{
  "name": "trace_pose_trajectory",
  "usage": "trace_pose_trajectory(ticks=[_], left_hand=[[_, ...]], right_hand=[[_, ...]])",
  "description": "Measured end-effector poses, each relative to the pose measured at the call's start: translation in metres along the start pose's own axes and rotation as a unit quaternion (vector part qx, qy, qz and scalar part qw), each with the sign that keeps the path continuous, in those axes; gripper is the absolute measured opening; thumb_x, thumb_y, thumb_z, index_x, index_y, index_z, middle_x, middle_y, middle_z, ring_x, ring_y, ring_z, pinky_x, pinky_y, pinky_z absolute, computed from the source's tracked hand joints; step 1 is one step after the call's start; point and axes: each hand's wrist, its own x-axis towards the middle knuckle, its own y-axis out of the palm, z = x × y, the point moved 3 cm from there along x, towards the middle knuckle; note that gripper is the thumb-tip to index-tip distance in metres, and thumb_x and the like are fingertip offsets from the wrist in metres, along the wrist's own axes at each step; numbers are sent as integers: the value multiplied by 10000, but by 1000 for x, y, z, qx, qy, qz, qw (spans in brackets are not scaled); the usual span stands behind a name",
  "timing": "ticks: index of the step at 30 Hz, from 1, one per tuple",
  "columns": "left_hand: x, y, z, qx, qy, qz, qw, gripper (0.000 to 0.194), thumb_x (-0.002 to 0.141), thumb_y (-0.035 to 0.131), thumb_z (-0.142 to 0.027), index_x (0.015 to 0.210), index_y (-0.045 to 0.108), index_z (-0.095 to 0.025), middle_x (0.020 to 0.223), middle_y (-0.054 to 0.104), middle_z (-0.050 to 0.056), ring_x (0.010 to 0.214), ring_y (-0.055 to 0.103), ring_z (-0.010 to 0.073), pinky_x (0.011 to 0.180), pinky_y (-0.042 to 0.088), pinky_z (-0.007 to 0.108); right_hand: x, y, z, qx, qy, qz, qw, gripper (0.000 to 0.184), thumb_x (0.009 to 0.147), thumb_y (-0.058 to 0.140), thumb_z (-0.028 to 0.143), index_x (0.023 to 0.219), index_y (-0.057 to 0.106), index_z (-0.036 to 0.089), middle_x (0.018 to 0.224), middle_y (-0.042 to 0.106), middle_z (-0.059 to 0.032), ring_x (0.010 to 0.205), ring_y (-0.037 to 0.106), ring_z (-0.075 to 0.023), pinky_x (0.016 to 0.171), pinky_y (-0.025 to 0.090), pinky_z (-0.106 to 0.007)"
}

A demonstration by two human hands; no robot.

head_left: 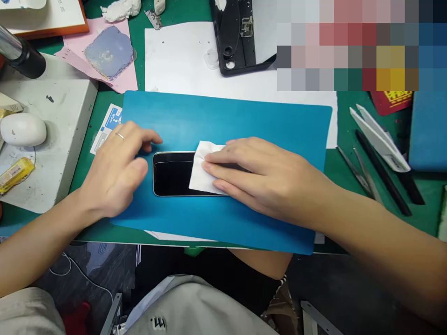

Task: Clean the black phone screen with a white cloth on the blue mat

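The right hand (275, 179) lays its fingers, extended and close together, on a folded white cloth (206, 179); whether the thumb pinches it is hidden, so I cannot tell. Under that cloth and hand lies a black, glass-fronted rectangular phone (171, 177). The left hand (118, 167), loosely curled with nothing visible in its fingers, hovers near or rests beside the phone's bare end; contact is unclear. With neither of the 2 hands visibly bracing it, the phone could slide on the smooth blue rectangular mat (174, 214) if pressed sideways. Grit beneath the cloth could scratch the glass. Beyond the left hand, a bluish-grey irregular putty-like slab (110, 51) might leave residue on stray fingers; beside the right forearm, slim grey metal tools (356, 172) on the green surface (188, 9) could be knocked by the elbow.
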Motion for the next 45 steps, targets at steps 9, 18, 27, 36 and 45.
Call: trace_pose_trajectory(ticks=[9,18,27,36,45], left_hand=[[6,1,10,-85,-19,-109,990,429,1039,302,-566,1036,587,-245,987,653,58,965,618,245,896,527,507],[9,0,8,-50,-23,-76,996,261,956,337,-342,935,578,-242,1026,699,69,1011,633,257,961,524,511],[13,-2,9,-45,-15,-66,997,213,939,410,-340,924,606,-260,1041,759,87,1047,664,298,1030,510,541],[12,0,10,-49,24,-29,998,417,975,484,-494,1240,659,-223,1133,763,113,1014,657,303,970,530,537],[7,2,-1,17,114,60,991,768,904,700,-713,1477,550,-223,1385,690,149,1228,614,356,1066,514,528]], right_hand=[[59,29,30,12,36,47,998,332,1143,454,265,1126,776,185,1197,740,-137,1060,673,-290,916,612,-482],[48,43,78,-22,96,11,995,328,1147,468,223,1242,763,114,1183,746,-150,1050,660,-292,961,575,-467],[60,66,110,-58,249,-34,966,455,1134,530,291,1506,632,50,1485,688,-222,1339,626,-342,1215,485,-534],[49,65,133,-68,278,-29,958,756,1103,510,613,1580,564,30,1541,653,-243,1419,596,-368,1261,435,-508],[-26,44,109,-76,308,-114,942,552,1125,528,511,1481,656,109,1483,698,-238,1364,648,-381,1156,510,-579]])
